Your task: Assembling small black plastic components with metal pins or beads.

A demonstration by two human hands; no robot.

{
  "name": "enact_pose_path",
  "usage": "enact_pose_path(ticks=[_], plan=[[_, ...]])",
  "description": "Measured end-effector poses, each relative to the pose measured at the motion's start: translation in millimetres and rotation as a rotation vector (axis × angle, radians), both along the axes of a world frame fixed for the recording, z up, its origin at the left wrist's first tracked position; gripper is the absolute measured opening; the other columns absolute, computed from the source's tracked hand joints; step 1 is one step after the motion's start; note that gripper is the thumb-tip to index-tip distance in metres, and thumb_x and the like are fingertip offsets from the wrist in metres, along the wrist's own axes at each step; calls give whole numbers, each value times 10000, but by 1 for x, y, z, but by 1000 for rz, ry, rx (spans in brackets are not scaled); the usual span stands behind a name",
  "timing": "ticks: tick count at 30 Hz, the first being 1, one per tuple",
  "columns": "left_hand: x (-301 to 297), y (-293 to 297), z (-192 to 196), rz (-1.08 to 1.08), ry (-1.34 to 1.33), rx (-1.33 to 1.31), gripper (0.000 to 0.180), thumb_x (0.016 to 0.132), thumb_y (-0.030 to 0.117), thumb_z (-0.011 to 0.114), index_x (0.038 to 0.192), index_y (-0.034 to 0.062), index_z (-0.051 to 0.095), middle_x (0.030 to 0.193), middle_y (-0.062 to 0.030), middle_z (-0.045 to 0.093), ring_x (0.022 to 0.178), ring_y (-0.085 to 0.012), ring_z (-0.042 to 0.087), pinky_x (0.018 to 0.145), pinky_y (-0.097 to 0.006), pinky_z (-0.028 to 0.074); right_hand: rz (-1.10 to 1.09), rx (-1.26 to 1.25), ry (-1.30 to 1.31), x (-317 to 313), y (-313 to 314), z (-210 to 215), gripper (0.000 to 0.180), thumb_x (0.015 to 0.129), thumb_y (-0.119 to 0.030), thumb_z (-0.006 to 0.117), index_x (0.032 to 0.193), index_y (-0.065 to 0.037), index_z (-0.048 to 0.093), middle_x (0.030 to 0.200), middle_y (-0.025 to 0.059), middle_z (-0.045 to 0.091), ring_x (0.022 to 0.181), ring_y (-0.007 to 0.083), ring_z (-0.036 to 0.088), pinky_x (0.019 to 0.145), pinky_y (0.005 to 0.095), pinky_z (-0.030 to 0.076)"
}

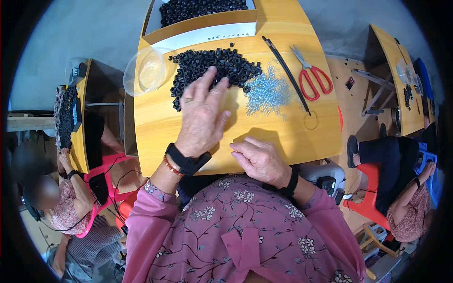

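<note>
Left hand (202,115) at black beads (203,62) (pale-blue beads (268,94) alongside)

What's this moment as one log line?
left hand: open, over black beads | right hand: curled, near table edge | scissors: right of pale-blue beads, on table

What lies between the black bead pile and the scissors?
Between the black bead pile and the scissors, the head view shows pale-blue beads, then a dark strip.
</note>
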State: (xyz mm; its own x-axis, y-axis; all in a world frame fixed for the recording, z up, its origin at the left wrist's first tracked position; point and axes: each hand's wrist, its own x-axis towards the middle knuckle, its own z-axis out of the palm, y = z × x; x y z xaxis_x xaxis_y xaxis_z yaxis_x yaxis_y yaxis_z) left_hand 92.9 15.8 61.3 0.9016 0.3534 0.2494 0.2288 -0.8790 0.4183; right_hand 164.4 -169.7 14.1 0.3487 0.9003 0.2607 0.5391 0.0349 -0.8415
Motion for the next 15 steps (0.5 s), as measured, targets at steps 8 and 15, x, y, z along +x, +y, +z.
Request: enact_pose_path(ticks=[8,15], plan=[[27,2,-24,-110,193,166,737,801,50,653,1480,87,369,1588,-132,258,1450,-394,231,1169,-540,165,16,36,5,1,0,4,173,842,-59,684,1003,2,671,841,145,637,731,321,645,646,383,517],[18,2,-19,-140,231,154,664,809,39,645,1434,49,421,1555,-132,315,1448,-388,243,1177,-536,160,29,32,-6,3,-2,2,154,855,-88,659,991,-16,648,869,125,616,766,312,642,661,388,522]])
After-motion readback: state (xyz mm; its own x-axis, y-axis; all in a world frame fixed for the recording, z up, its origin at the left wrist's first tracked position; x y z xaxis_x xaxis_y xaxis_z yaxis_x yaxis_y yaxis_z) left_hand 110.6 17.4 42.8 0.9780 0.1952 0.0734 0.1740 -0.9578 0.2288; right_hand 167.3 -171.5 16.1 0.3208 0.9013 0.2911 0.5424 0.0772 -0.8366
